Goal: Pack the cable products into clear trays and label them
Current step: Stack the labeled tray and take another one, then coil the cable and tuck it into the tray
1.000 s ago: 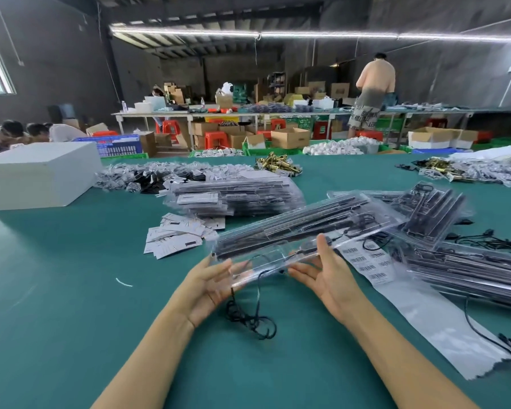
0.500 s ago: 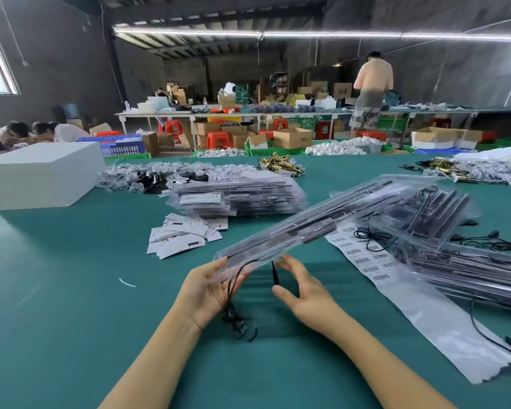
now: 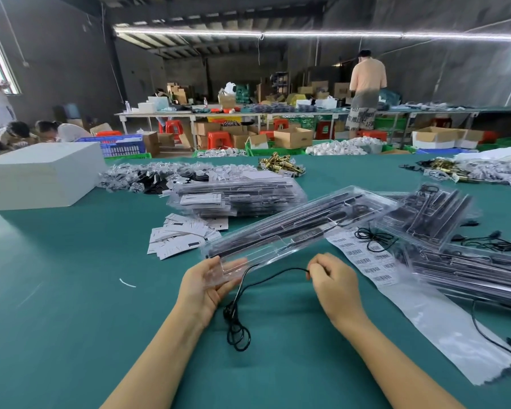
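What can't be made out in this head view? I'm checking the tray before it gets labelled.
- Barcode sheet: print too small to read; its far end lies under the clear tray.
- Black cable: its end is hidden inside the right hand grip.
- Left hand fingers: blurred behind the tray's clear end.
- Tray contents: glare hides whether every slot is filled.
- Cable at the right: cut off by the picture edge.

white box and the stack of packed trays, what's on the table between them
In the head view, between the white box and the stack of packed trays lies a heap of small bagged parts on the green table.
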The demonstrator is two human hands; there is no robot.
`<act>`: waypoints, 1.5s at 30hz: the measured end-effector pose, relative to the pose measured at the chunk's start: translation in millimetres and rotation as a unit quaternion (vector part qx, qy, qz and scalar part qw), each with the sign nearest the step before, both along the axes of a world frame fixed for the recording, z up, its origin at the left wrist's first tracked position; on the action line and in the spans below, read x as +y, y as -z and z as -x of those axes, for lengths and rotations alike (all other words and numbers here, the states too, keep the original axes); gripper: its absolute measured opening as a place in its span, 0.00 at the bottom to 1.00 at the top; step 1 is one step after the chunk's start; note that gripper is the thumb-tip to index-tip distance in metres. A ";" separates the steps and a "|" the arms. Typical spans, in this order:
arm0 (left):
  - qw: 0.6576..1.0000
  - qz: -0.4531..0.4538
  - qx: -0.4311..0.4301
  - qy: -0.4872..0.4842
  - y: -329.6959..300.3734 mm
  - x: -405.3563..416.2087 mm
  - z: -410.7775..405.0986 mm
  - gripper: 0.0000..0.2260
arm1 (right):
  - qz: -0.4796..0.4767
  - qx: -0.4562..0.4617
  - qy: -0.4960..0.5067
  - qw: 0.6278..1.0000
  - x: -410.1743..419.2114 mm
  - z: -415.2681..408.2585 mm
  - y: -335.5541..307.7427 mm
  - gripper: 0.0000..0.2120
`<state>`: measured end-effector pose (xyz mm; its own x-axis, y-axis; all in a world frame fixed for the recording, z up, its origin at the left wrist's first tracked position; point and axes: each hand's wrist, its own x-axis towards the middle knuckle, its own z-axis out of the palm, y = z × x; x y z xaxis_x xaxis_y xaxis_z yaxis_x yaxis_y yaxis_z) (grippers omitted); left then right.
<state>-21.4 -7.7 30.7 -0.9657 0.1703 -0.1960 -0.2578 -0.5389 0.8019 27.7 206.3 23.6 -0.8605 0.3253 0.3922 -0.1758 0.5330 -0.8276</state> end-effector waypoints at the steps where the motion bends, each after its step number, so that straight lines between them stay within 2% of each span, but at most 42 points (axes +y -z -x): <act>1: 1.000 0.007 0.004 -0.009 -0.4 -0.3 0.1 0.05 | 0.003 0.008 0.003 1.000 2.7 0.0 -1.7 0.11; 4: 1.000 0.014 0.017 -0.022 -1.6 -3.8 1.7 0.04 | 0.055 0.006 -0.045 0.997 11.2 -0.4 -11.9 0.09; 7: 0.999 0.032 0.017 -0.017 -1.9 -8.3 3.9 0.02 | 0.190 -0.008 -0.082 0.978 22.3 3.1 -20.1 0.08; 8: 0.999 0.039 0.019 -0.009 -2.0 -9.0 4.4 0.02 | 0.261 -0.010 -0.088 0.961 26.9 5.0 -20.5 0.11; 10: 0.997 0.066 0.028 0.003 -1.3 -10.4 6.6 0.05 | 0.416 -0.020 -0.111 0.902 34.0 6.8 -19.9 0.14; 12: 0.994 0.106 0.040 0.006 0.9 -11.9 8.4 0.06 | 0.525 -0.037 -0.141 0.839 37.6 6.5 -20.5 0.11; 14: 0.990 0.134 0.043 -0.016 2.8 -14.1 10.5 0.05 | 0.558 -0.050 -0.156 0.813 39.6 6.8 -20.5 0.10; 16: 0.985 0.154 0.033 -0.074 7.1 -18.8 13.7 0.09 | 0.551 -0.056 -0.148 0.819 39.4 8.5 -19.4 0.10; 18: 0.967 0.212 0.016 -0.140 12.5 -23.5 17.5 0.13 | 0.548 -0.055 -0.136 0.824 37.1 9.7 -18.4 0.08; 20: 0.932 0.310 0.018 -0.190 17.2 -25.3 18.4 0.14 | 0.558 -0.051 -0.139 0.817 34.7 9.0 -18.3 0.06; 21: 0.898 0.385 0.032 -0.210 18.5 -25.1 17.9 0.14 | 0.565 -0.048 -0.148 0.810 33.8 8.5 -18.2 0.06; 23: 0.809 0.534 0.066 -0.235 20.4 -23.4 15.6 0.15 | 0.569 -0.041 -0.171 0.803 33.3 7.1 -18.0 0.08; 25: 0.724 0.631 0.085 -0.265 18.5 -21.1 12.3 0.15 | 0.537 -0.036 -0.200 0.819 31.6 5.2 -19.7 0.08; 27: 0.661 0.675 0.130 -0.301 12.0 -14.6 6.4 0.12 | 0.485 -0.039 -0.230 0.843 27.0 2.8 -23.0 0.08; 29: 0.646 0.652 0.241 -0.316 4.8 -2.2 -0.8 0.09 | 0.441 -0.046 -0.254 0.860 20.6 0.5 -26.1 0.08; 32: 0.638 0.595 0.425 -0.242 -0.4 22.7 -16.1 0.13 | 0.400 -0.058 -0.271 0.874 12.0 -1.3 -27.0 0.09; 35: 0.658 0.545 0.497 -0.150 1.7 43.6 -27.8 0.12 | 0.368 -0.076 -0.267 0.888 5.5 -2.1 -25.1 0.12; 38: 0.720 0.490 0.473 -0.132 7.1 46.1 -27.7 0.08 | 0.331 -0.083 -0.252 0.905 3.4 -2.7 -21.9 0.08; 41: 0.776 0.455 0.419 -0.121 9.9 41.0 -22.0 0.05 | 0.216 -0.066 -0.234 0.946 -0.8 -3.2 -18.6 0.09; 45: 0.850 0.385 0.349 -0.088 11.8 39.1 -19.1 0.07 | 0.062 -0.049 -0.180 0.980 -8.0 -2.2 -13.7 0.11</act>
<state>-2.3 31.4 18.9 -0.8895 0.0927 0.4474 0.4562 0.2342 0.8585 29.8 198.4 37.4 -0.9598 0.0328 0.2786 -0.2506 0.3460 -0.9041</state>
